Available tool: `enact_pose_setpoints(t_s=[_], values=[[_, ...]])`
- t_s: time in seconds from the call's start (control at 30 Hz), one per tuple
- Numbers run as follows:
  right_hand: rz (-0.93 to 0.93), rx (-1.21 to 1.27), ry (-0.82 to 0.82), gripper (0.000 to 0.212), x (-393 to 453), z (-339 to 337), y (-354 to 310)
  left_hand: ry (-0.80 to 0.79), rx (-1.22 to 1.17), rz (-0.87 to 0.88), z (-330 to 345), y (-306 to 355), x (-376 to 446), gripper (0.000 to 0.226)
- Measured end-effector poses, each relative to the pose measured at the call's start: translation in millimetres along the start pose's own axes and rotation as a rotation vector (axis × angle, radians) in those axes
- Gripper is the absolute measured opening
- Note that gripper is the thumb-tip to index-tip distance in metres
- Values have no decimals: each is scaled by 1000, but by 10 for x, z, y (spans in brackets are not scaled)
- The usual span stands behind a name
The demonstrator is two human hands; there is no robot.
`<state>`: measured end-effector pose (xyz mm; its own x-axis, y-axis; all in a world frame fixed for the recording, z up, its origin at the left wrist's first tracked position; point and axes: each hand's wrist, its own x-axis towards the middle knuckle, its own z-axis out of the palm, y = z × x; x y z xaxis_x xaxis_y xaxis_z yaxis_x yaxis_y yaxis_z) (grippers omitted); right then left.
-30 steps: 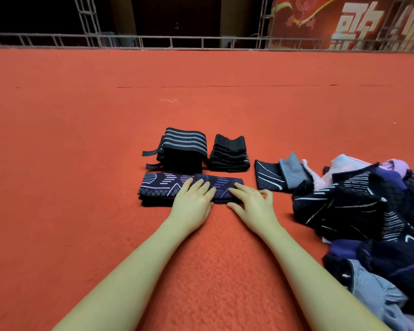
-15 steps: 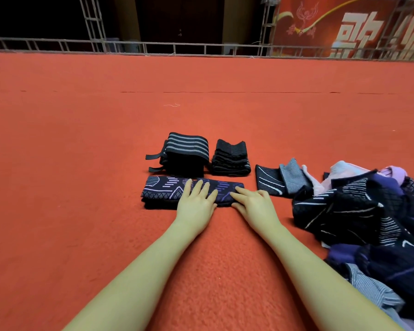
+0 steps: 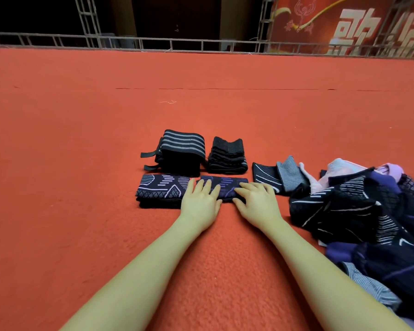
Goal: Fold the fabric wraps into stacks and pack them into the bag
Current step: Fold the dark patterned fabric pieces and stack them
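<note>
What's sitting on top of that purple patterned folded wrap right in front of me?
Both hands press flat on the purple patterned wrap: left hand and right hand. Its right half is largely covered by them.

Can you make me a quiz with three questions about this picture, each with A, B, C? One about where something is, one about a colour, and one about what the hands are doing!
1. Where is the unfolded pile of wraps?
A. right of the hands
B. left of the hands
C. behind the railing

2. What colour is the carpet?
A. green
B. red
C. white

3. What are the left hand and right hand doing?
A. lifting a bag
B. waving in the air
C. lying flat on the purple-patterned wrap

Answers: 1 A, the messy heap fills the right edge. 2 B, red carpet covers the whole floor. 3 C, both hands lie on it with fingers straight.
</note>
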<state>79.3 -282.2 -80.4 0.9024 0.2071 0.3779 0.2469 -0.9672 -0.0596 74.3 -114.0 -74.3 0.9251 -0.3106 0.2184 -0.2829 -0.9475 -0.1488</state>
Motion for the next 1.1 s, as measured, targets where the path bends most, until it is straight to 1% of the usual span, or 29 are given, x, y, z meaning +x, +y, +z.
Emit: enact_pose_setpoints(t_s=[0.1,0.13,0.2,0.27,0.3,0.33,0.43,0.5,0.53,0.67,0.73,0.8,0.83,0.87,0.97,1.0,1.03,1.1], values=[[-49,-38,113,24,40,-145,3,43,-101,7,-55,35,8,52],[-58,-70,174,23,73,-215,16,97,-115,7,-104,61,25,49],[-67,-172,270,18,149,-363,96,139,-147,14,-191,140,85,46],[-26,-287,314,11,223,-486,251,122,-257,51,-271,265,177,44],[-1,-334,319,10,242,-516,357,126,-290,65,-313,343,224,44],[26,-373,306,15,238,-516,465,159,-307,73,-336,424,268,43],[121,-502,175,40,158,-436,711,150,-375,56,-299,626,399,38],[165,-557,129,51,122,-365,795,182,-387,73,-226,724,491,35],[181,-554,125,51,125,-347,816,187,-374,90,-201,764,535,33],[236,-521,127,45,153,-233,885,65,-269,132,-49,860,714,38],[191,-496,200,34,162,-188,915,67,-240,113,-2,892,767,34],[123,-415,297,30,166,-181,924,87,-259,88,2,911,817,29],[106,-396,353,28,168,-193,918,116,-265,91,1,917,828,26],[92,-389,412,26,171,-206,909,180,-282,99,-16,914,832,23],[78,-362,583,10,169,-277,855,433,-348,90,-161,824,812,9],[81,-356,630,4,166,-320,824,501,-346,83,-219,776,793,8],[78,-354,667,4,163,-364,782,546,-339,82,-278,728,765,10],[51,-337,703,11,156,-438,685,628,-315,108,-436,632,684,19]])
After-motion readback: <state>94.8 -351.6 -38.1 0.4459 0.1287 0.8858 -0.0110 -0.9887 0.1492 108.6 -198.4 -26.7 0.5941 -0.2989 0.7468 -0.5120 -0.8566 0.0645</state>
